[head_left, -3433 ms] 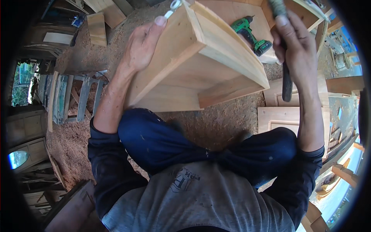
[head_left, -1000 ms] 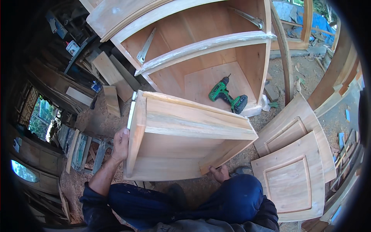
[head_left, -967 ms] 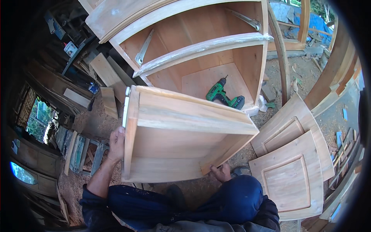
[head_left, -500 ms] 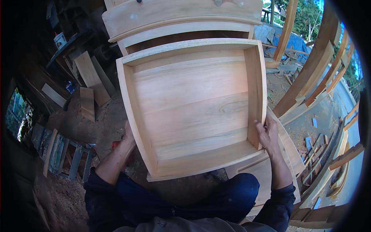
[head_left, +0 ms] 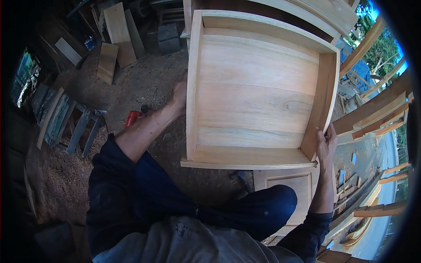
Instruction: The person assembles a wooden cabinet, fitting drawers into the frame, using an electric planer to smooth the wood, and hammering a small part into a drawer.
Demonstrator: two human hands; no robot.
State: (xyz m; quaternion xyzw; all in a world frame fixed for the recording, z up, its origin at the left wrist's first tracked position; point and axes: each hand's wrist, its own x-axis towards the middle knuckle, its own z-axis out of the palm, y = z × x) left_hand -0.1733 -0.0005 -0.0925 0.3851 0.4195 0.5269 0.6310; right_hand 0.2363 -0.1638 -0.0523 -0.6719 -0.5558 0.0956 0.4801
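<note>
A pale, unpainted wooden drawer [head_left: 258, 96] is held with its open side up toward me. My right hand [head_left: 326, 142] grips its right side near the front corner, thumb on the inner face and fingers outside. On the opposite side, my left hand [head_left: 179, 94] holds the outer face, its fingers partly hidden by the wood. Beyond the drawer's far edge stands a wooden cabinet [head_left: 322, 13] with a dark, wide opening in its front. I cannot tell whether the drawer touches the cabinet.
A framed wooden panel [head_left: 289, 186] lies below the drawer, beside my knee. A red tool [head_left: 133, 117] rests on the floor by my left forearm. Loose boards [head_left: 117, 37] lean at the far left, near a small slatted stand [head_left: 72, 125]. Timber posts [head_left: 372, 107] rise on the right.
My view has shifted, so cabinet and drawer sit farther right and higher, and both look more tilted. Both hands keep their hold on the drawer's sides.
</note>
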